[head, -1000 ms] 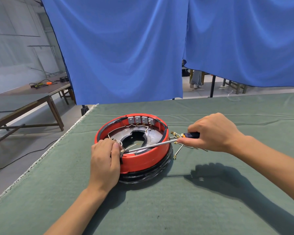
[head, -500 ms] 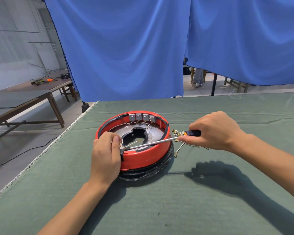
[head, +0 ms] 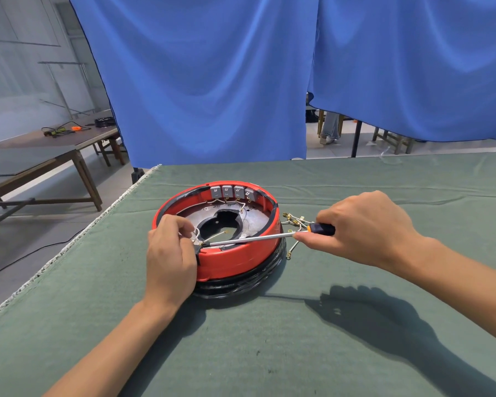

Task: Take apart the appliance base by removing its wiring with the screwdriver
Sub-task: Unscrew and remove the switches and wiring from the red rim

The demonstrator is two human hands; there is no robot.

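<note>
Base (head: 235, 259): round, red wall over black bottom ring, sits on green-covered desk (head: 355, 353), near its left edge. Open top shows grey metal plate (head: 252, 217) w/ dark cut-out at centre. Four grey terminal blocks (head: 233, 192) in a row on far inner wall, thin wires hanging below them.

Left hand (head: 169, 259): rests on near-left rim of base. Fingers curled; thumb and forefinger pinch a loop of pale wire (head: 196, 234) just inside the rim.

Right hand (head: 364, 229): to the right of base, above desk, fingers wrapped round screwdriver (head: 258, 238) handle (black, orange collar). Shaft runs leftward across the rim, nearly level; tip sits at the wire by the left fingers. Exact contact point of tip can't be made out.

Loose wires (head: 294, 222) w/ brass-coloured terminals lie on desk just right of base, partly under the right hand and shaft.

Surroundings: blue curtain (head: 212, 81) behind desk; wooden table (head: 55, 150) well off to the left w/ small items on it, too small to identify.
</note>
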